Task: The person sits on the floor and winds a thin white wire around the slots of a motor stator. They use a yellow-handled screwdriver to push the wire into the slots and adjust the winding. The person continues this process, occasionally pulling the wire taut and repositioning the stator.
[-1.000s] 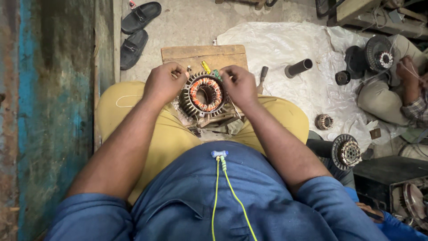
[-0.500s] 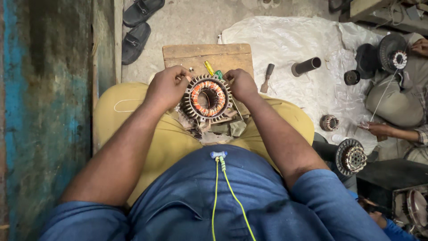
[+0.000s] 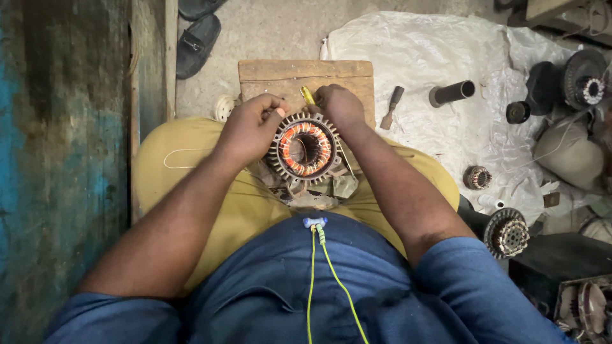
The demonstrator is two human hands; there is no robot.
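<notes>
**Both hands on a motor stator in the lap**

A white plastic sheet (image 3: pixel 472 70) spreads far right, carrying a black tube (image 3: pixel 451 93) and a chisel (image 3: pixel 390 107); a wooden board (image 3: pixel 306 75) lies just beyond the knees; the finned stator (image 3: pixel 306 148) with copper windings rests on the lap, hemmed by both arms; the left hand (image 3: pixel 250 126) grips its left rim with fingers curled; the right hand (image 3: pixel 341 105) clasps the far rim beside a yellow-handled tool (image 3: pixel 308 95).
</notes>
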